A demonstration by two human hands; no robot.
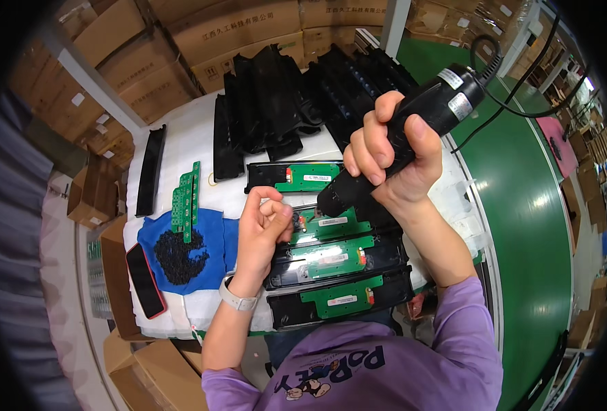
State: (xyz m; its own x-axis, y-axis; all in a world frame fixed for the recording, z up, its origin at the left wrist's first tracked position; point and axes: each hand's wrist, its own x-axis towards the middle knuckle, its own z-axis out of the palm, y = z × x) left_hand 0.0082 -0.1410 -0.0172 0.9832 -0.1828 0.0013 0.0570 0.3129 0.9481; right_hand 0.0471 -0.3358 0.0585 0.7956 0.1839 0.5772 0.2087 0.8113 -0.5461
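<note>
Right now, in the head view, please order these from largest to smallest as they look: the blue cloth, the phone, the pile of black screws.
1. Blue cloth, clearly the largest.
2. and 3. Phone and pile of black screws look about alike in size; I would not rank them.

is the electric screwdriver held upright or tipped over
Tipped. The right hand grips the black electric screwdriver at a slant, cord end up to the right, tip down-left toward the green circuit board beside the left hand.

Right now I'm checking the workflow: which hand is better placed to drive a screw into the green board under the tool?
Right. The right hand grips the black electric screwdriver, tip down near the green board; the left hand only pinches beside it.
</note>
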